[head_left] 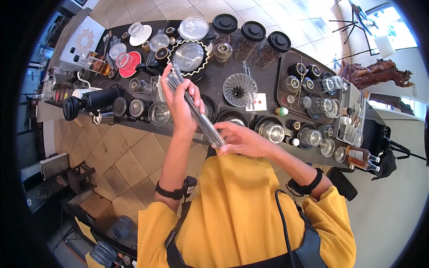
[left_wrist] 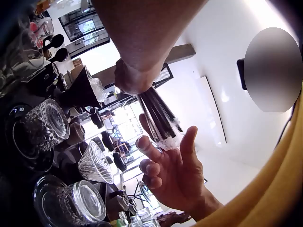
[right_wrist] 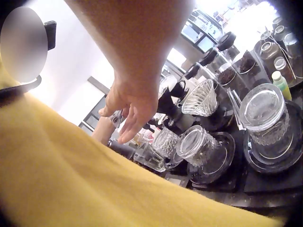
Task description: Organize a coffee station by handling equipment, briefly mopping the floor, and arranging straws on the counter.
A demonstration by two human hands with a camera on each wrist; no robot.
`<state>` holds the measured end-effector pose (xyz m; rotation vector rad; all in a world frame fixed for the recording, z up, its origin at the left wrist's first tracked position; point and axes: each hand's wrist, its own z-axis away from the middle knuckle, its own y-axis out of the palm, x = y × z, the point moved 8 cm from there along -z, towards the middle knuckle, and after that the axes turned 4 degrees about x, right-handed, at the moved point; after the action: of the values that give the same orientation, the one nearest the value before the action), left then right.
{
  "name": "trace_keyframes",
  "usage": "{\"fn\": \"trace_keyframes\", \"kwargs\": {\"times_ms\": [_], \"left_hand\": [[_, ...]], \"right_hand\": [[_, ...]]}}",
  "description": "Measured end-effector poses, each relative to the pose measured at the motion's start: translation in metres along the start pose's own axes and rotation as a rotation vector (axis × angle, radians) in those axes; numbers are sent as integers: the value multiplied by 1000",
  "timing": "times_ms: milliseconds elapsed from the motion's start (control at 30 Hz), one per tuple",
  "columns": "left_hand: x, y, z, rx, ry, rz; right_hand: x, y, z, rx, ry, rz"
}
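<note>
My left hand (head_left: 183, 107) grips a bundle of long, thin, clear and dark sticks (head_left: 203, 121), which slants down toward my body above the table's near edge. In the left wrist view the bundle (left_wrist: 160, 116) hangs below the left hand (left_wrist: 135, 78), its end wrapped in something clear. The right hand (head_left: 245, 140) is at the bundle's lower end, fingers parted and loosely bent. Its palm faces that end in the left wrist view, where the right hand (left_wrist: 173, 177) looks open. The right wrist view shows the right hand (right_wrist: 132, 104) from behind; the bundle is mostly hidden there.
A ribbed glass dripper (head_left: 240, 90) stands mid-table, with lidded bean jars (head_left: 252, 35) behind it. Glass cups on dark saucers (head_left: 270, 129) line the near edge. On the right are a tray of jars (head_left: 286, 67) and bottles (head_left: 359, 156); on the left, a black grinder (head_left: 91, 102).
</note>
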<state>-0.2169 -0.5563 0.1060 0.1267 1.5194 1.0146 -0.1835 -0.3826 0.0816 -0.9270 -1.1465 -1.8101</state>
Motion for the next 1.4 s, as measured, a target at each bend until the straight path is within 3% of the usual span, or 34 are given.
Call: {"fn": "trace_keyframes", "kwargs": {"times_ms": [67, 133, 267, 333, 500, 567, 700, 900, 1067, 1167, 1300, 1400], "left_hand": [[4, -4, 0, -4, -22, 10], [8, -5, 2, -5, -48, 20], [17, -4, 22, -1, -115, 5], [35, -7, 34, -3, -194, 18], [61, -2, 67, 9, -336, -59], [70, -1, 76, 37, -371, -41], [83, -5, 91, 82, -452, -6], [88, -17, 109, 74, -529, -21], [78, -22, 111, 8, -452, -65], [76, -27, 109, 21, -432, -81], [77, -24, 106, 86, -476, -42], [76, -23, 103, 89, -479, -39]], "right_hand": [[15, -2, 6, -21, -57, 147], [12, -22, 11, 54, 24, 130], [63, -131, 37, -391, -43, 315], [66, -189, 41, -615, 103, 440], [-2, -284, 11, -742, 313, 510], [-32, -296, -5, -729, 545, 613], [-68, -310, -31, -714, 640, 695], [-83, -319, -57, -694, 619, 866], [-91, -324, -70, -644, 580, 1006], [-105, -334, -84, -524, 569, 1159], [-104, -335, -80, -588, 570, 1098], [-101, -330, -85, -511, 523, 1224]]}}
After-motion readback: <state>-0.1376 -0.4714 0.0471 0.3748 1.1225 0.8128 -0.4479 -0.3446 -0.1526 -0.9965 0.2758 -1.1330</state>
